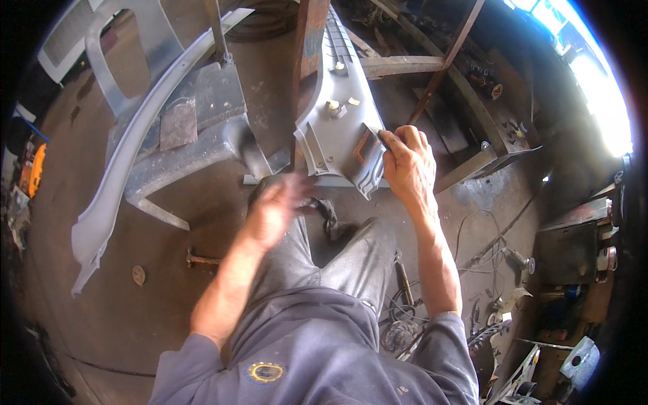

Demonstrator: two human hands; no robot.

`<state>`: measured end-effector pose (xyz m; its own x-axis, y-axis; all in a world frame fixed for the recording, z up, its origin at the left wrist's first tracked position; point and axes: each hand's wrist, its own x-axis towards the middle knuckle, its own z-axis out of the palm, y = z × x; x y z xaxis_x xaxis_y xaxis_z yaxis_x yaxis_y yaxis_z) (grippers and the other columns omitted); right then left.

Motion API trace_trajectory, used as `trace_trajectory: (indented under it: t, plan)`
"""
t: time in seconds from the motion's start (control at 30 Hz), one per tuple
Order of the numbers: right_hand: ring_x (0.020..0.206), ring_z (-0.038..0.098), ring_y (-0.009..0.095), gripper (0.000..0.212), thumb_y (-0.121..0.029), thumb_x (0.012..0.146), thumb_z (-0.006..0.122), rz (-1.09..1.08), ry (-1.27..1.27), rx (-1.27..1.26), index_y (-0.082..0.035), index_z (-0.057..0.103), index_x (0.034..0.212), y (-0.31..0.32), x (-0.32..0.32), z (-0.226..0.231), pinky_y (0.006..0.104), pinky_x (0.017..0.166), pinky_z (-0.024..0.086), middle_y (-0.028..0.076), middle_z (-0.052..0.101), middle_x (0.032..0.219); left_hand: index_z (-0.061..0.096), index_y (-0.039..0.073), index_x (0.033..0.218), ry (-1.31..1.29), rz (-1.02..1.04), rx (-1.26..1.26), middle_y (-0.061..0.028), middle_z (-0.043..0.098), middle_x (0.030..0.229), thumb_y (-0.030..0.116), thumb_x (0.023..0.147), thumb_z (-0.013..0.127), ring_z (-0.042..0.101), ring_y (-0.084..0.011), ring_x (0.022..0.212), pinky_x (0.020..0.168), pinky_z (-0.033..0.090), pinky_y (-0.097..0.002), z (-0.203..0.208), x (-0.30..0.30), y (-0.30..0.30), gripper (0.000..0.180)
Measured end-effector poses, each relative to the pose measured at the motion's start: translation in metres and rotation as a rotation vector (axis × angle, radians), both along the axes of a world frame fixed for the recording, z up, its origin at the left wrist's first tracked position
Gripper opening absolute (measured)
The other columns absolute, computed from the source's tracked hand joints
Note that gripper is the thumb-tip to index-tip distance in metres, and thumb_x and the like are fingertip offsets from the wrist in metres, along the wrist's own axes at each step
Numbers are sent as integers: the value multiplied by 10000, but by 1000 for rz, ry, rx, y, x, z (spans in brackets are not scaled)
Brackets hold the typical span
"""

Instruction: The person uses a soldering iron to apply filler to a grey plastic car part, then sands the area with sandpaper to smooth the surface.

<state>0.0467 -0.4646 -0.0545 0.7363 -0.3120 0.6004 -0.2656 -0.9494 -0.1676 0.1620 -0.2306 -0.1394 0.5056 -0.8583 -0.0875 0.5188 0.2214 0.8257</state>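
Observation:
A grey molded plastic trim panel [341,138] slants away in front of me, with yellowish clips on it and a brown patch near its right edge. At that edge my right hand [408,162] is closed around a small pointed tool [373,130] that looks like a short blade; its handle is mostly hidden by the fingers. My left hand [273,212] is smeared by motion above my left thigh, left of the panel's near end. A dark strip of cloth [327,214] lies beside it over my lap; I cannot tell whether the hand touches it.
Left stands a grey plastic chair [182,162] with a long curved grey trim piece [128,169] across it. Hammers [202,259] and a round disc [138,274] lie on the floor. Rusty metal frames [462,81] rise behind. Cables and an angle grinder [520,262] lie right.

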Motion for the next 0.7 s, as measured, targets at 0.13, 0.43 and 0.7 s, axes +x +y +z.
trace_trajectory:
  t: [0.13, 0.43, 0.7]
  plan:
    - [958, 569, 283, 407, -2, 670, 658, 52, -22, -22, -111, 742, 1053, 3, -2, -14, 389, 830, 492, 88, 589, 973, 414, 50, 1414, 129, -11, -210, -130, 522, 1357, 634, 920, 515, 467, -256, 1258, 1009, 380, -438, 1, -31, -61, 772]
    - [916, 544, 279, 498, 36, 579, 685, 131, -72, 6, -103, 740, 1054, 39, 4, -28, 392, 799, 467, 62, 563, 909, 520, 45, 1287, 269, 45, -247, -98, 644, 1110, 508, 999, 460, 586, -212, 1024, 960, 405, -409, 7, -19, -68, 548]
    - [880, 603, 301, 505, 47, 629, 673, 87, -219, 211, -113, 714, 1106, 65, -55, -24, 391, 776, 517, 112, 605, 957, 548, 19, 1287, 201, -82, -199, -117, 653, 1185, 506, 1006, 427, 568, -275, 1148, 992, 415, -470, -18, 5, -59, 575]
